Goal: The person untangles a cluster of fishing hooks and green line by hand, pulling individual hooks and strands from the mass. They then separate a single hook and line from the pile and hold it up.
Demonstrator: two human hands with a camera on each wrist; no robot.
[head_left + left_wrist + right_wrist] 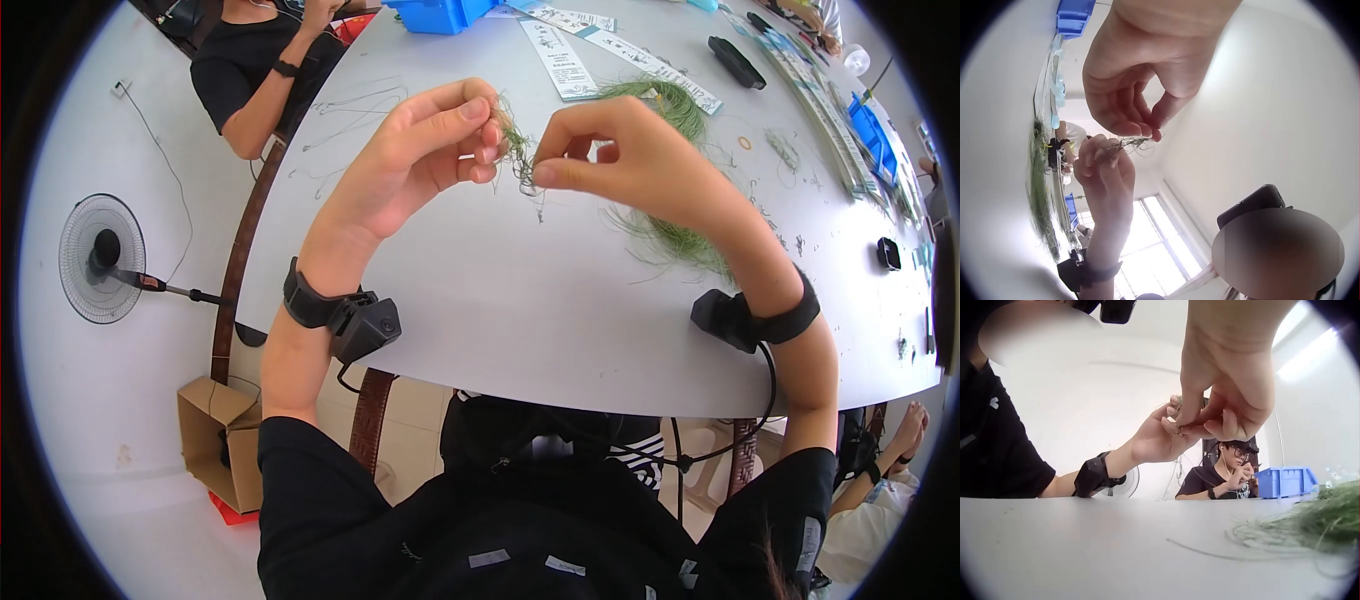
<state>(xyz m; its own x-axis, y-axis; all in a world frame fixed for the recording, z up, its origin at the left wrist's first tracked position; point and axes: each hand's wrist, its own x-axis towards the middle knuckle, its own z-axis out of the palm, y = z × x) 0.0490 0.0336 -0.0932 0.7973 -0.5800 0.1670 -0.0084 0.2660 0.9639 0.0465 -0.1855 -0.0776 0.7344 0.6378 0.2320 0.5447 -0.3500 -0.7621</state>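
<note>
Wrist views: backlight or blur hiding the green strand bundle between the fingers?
Left wrist view: bright window behind, left hand shaded, green strand bundle just a thin dark tangle. Right wrist view: glare upper right, loose strand pile soft. Head view: even light, strong fisheye, bundle readable.

Place: handwork workshop | table [520, 300] under left hand [420, 150] and right hand [620, 155] | green fibre bundle [670, 105], label strips [560, 55], blue bin [440, 12] laid beyond them | second worker [260, 70] seated beyond.

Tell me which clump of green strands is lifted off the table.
The small green tuft, pinched between the left hand and right hand above the table. The large green bundle lies loose on the table beside the right forearm.
</note>
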